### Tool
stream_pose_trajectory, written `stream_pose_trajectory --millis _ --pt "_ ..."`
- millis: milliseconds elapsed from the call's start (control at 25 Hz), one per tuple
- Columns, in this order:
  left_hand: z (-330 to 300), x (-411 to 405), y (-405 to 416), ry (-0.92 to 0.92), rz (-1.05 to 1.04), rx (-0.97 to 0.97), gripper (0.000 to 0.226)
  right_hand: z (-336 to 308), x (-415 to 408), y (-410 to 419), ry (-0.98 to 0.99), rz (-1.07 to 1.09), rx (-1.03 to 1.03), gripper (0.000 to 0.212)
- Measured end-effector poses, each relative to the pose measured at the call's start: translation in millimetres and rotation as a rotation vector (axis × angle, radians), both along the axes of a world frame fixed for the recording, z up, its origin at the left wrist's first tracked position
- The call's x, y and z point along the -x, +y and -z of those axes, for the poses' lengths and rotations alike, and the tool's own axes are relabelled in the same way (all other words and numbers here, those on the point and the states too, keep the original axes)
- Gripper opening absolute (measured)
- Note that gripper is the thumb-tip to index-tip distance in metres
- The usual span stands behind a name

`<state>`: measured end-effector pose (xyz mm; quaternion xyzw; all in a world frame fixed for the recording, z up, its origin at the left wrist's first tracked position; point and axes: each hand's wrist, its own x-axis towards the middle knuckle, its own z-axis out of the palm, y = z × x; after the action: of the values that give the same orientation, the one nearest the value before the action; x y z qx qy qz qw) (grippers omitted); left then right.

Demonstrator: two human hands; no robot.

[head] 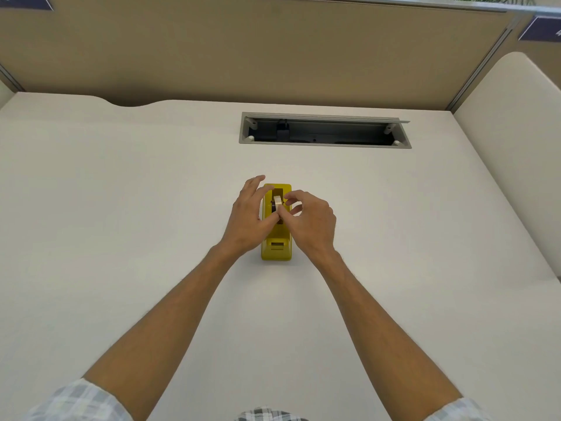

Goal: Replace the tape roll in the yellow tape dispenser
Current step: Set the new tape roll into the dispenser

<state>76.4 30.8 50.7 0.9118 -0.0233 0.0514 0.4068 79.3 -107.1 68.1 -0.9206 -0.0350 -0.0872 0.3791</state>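
Mid-desk [121,208], head view: yellow dispenser [277,238] stood flat, tape roll [277,201] in its well. Left hand [249,217] braced the side, fingers loose. Right hand [309,217] seemingly pinched the roll; contact unclear. Risk: roll jamming or dispenser tipping under an off-centre pull.
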Motion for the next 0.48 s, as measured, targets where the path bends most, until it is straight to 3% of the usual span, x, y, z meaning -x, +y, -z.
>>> stream_pose_trajectory --millis 160,480 --pt "3.8 -1.4 4.6 0.051 0.065 -0.073 0.058 0.4 -0.8 -2.6 0.004 -0.007 0.011 0.021" --pt "-1.2 1.1 6.0 0.036 0.030 0.072 0.040 -0.2 0.7 -2.2 -0.007 -0.007 0.035 0.021"
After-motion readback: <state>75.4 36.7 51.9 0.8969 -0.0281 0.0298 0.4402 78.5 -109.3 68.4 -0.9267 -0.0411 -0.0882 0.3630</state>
